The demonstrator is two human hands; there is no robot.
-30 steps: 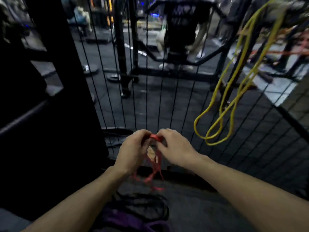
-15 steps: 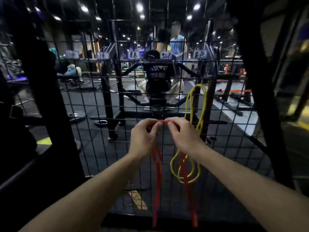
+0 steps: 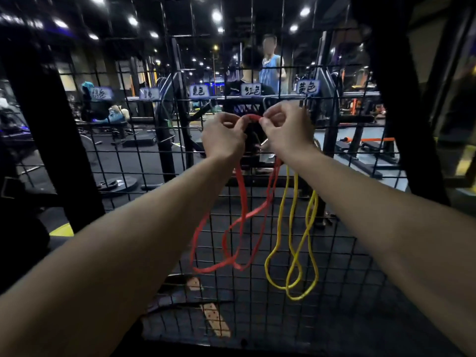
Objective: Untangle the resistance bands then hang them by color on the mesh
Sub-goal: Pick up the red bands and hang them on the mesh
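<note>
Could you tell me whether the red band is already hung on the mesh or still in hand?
Still in hand: both hands pinch the red band's top against the mesh; any hook is hidden.

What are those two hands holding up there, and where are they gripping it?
Both the left hand and the right hand pinch the red band at its top; the rest dangles.

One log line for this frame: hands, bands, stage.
left hand: pinches red band | right hand: pinches red band | yellow band: hanging on mesh | stage: hanging red
</note>
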